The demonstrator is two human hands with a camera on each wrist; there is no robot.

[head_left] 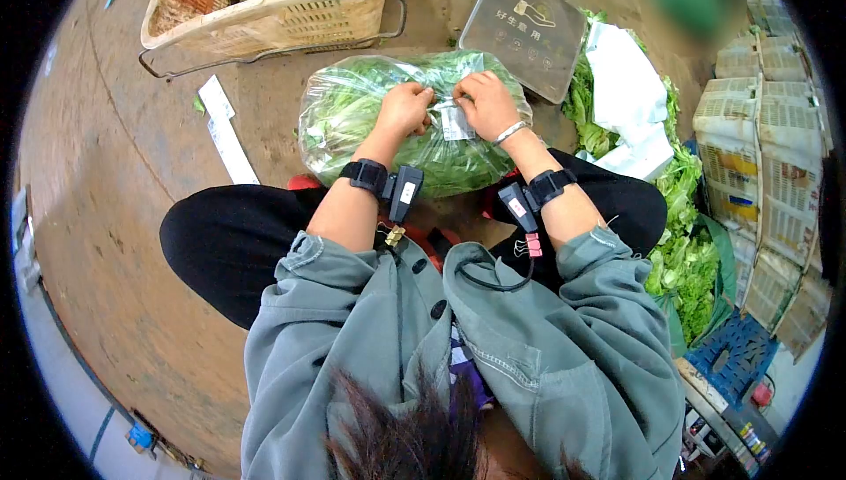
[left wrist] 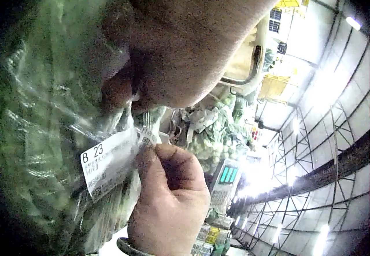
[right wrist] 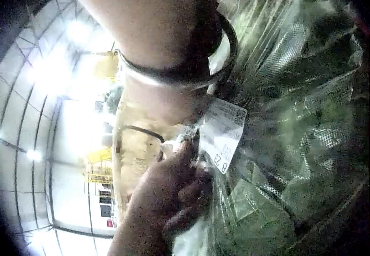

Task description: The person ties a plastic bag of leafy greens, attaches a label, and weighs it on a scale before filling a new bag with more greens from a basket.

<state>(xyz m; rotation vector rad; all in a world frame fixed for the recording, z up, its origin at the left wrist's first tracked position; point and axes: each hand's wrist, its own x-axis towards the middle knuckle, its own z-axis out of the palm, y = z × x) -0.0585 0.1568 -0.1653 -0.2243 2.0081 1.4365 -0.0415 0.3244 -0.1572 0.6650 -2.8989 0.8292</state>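
A clear plastic bag full of leafy greens lies across the person's lap, filling one side of both wrist views. At its gathered top, the left hand pinches the plastic with curled fingers. Close beside it the right hand, with a bangle at the wrist, pinches the neck of the bag by a white label. In the left wrist view the printed label reads "B 23" and hangs by the right hand's thumb and finger. The left fingertips are partly hidden there.
A plastic crate holding greens stands beyond the bag. A flat scale sits at the far right of the bag, beside white plastic over loose lettuce. White label strips lie left on the brown floor. Stacked crates stand at right.
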